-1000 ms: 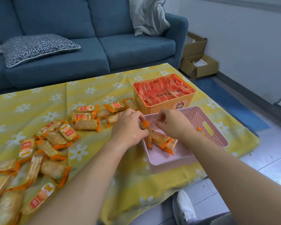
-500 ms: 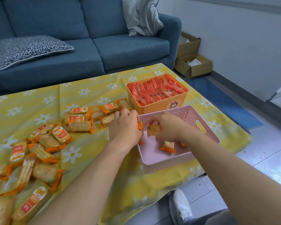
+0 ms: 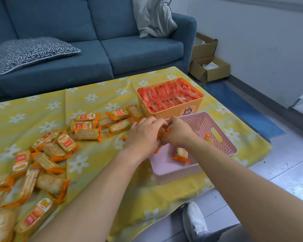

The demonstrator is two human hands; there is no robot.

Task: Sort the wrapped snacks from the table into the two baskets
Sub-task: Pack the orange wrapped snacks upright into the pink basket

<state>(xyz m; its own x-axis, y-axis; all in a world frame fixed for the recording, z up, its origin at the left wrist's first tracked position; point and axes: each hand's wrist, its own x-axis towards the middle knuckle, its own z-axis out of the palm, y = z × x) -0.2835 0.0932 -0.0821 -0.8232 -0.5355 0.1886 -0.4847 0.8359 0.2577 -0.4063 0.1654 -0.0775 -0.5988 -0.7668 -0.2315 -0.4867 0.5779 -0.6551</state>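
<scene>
Head view: the left hand (image 3: 143,135) and right hand (image 3: 179,134) meet over the corner of the pink basket (image 3: 233,149) that lies at its nine o'clock. The basket sits toward four o'clock on the table. Fingers of both hands are curled, and together they pinch a wrapped snack (image 3: 163,133) with orange ends between them. More orange wrapper ends poke out under the left palm, though how many packets it holds cannot be told. One packet (image 3: 181,154) lies on the pink basket's floor at its six o'clock side. The orange basket (image 3: 171,112) stands just beside the pink one at its twelve o'clock, packed with red packets (image 3: 170,96) on edge. Loose snacks (image 3: 47,154) are scattered over the yellow flowered cloth (image 3: 94,151) from ten o'clock round to seven o'clock of the hands. A blue sofa (image 3: 98,49) stands beyond the table at twelve o'clock.
</scene>
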